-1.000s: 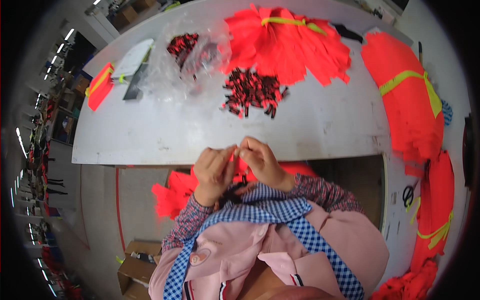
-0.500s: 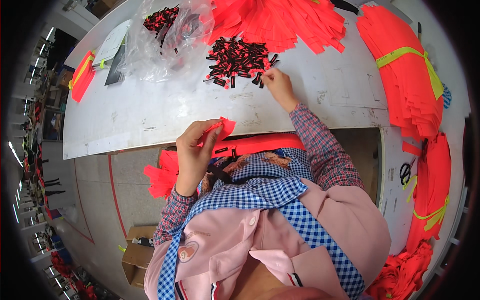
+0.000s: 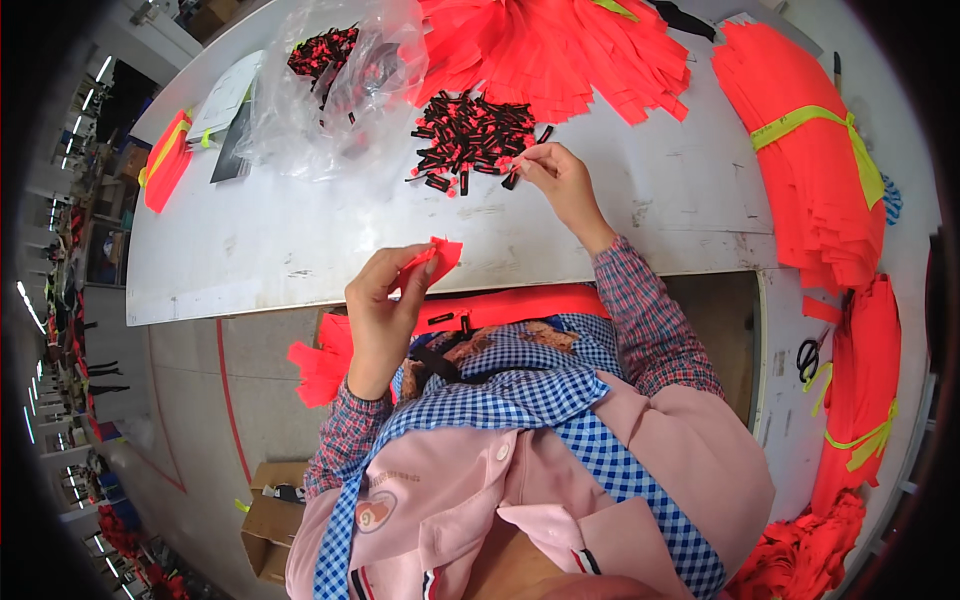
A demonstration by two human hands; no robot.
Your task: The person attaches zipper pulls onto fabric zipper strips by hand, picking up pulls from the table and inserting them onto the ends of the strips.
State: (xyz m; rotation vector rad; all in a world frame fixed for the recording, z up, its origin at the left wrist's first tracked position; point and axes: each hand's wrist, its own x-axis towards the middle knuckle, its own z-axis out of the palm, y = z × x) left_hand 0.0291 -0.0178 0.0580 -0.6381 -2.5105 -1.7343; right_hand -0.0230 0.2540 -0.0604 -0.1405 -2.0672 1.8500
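My left hand (image 3: 378, 305) is closed on the end of a folded neon-red fabric strip (image 3: 447, 254), held above the table's near edge. At the near right edge of a heap of small black zipper pulls (image 3: 470, 130) with red ends, my right hand (image 3: 568, 185) is closed in a pinch. A red bit shows at its fingertips, apparently the end of one zipper pull (image 3: 511, 181). Across my lap lies a neon-red strip (image 3: 520, 306) with a couple of small black pieces on it. More red strip ends (image 3: 322, 362) hang beside my left wrist.
A clear plastic bag (image 3: 335, 110) with more zipper pulls lies left of the heap. Red strips (image 3: 560, 60) fan out behind it. Tied red bundles (image 3: 800, 150) lie at the right, near black scissors (image 3: 809, 358). A cardboard box (image 3: 272, 525) stands on the floor at lower left.
The whole view has shifted slightly, so the table sits lower. My right hand has moved a little left along the heap's edge; my left hand keeps its hold on the strip.
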